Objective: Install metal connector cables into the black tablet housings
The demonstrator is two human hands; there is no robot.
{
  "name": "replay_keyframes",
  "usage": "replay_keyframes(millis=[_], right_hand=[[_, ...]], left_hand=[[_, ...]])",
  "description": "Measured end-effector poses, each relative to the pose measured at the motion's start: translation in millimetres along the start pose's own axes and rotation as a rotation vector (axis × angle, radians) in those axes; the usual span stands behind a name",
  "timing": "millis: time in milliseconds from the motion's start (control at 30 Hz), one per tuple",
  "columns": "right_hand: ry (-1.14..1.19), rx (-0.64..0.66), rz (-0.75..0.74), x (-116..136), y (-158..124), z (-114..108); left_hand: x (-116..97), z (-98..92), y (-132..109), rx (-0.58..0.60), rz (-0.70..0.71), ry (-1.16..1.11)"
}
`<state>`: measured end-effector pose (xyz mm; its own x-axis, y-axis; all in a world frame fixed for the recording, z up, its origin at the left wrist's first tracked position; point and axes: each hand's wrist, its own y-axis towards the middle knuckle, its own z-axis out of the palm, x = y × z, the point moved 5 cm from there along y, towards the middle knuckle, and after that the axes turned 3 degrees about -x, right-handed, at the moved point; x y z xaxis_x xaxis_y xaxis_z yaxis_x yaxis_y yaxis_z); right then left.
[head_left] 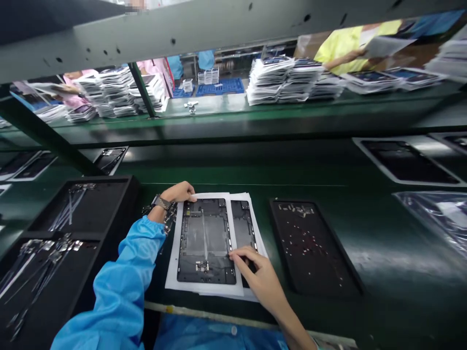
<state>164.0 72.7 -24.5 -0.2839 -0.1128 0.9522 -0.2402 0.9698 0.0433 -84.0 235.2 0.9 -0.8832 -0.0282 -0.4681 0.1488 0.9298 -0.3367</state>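
1. Black flat rectangular device housing (189, 238) lies on white paper sheets (172, 274), upon the dark green tabletop (292, 175), in front of the person. The clock is centred on this housing; 12 o'clock points away from the person.
2. Inside it, a thin pale ribbon strip (205, 233) runs from near 12 o'clock down toward small light-coloured connector parts (202, 266) at 6 o'clock.
3. The left hand (181, 192), with a metal-banded watch (162, 201) on its wrist, is at 11 o'clock. Its bent fingers rest at the corner; whether they grip it, I cannot tell.
4. The right hand (259, 272) is at 4 o'clock. Thumb and forefinger tips are pinched together at the housing's edge; whether a small piece is between them, I cannot tell.
5. At 3 o'clock, a second black housing (242, 223) is partly covered by the first one's sheet.
6. Farther at 3 o'clock stands a shallow black tray (321, 277) with scattered tiny parts (301, 238).
7. At 9 o'clock, a black compartment tray (116, 206) holds thin flat cables (69, 209).
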Motion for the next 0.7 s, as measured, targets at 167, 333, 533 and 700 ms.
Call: replay_keyframes(millis=[167, 333, 533, 700], right_hand=[[-0.023, 0.011, 0.008, -0.4, -1.1, -0.4], [-0.015, 0.032, 0.007, -1.1, -2.0, 0.0], [-0.031, 0.043, -0.067, -2.8, -2.7, 0.2], [-0.070, 0.033, -0.181, -20.5, -4.0, 3.9]], left_hand=[[-7.2, -11.3, -5.7, 0.059, 0.088, -0.032], [-18.6, -14.4, -8.5, 0.131, 0.133, -0.090], [-20.7, -57.1, 43.9, 0.161, 0.171, -0.182], [-19.5, -124.9, 134.7, -0.005, 0.131, -0.062]])
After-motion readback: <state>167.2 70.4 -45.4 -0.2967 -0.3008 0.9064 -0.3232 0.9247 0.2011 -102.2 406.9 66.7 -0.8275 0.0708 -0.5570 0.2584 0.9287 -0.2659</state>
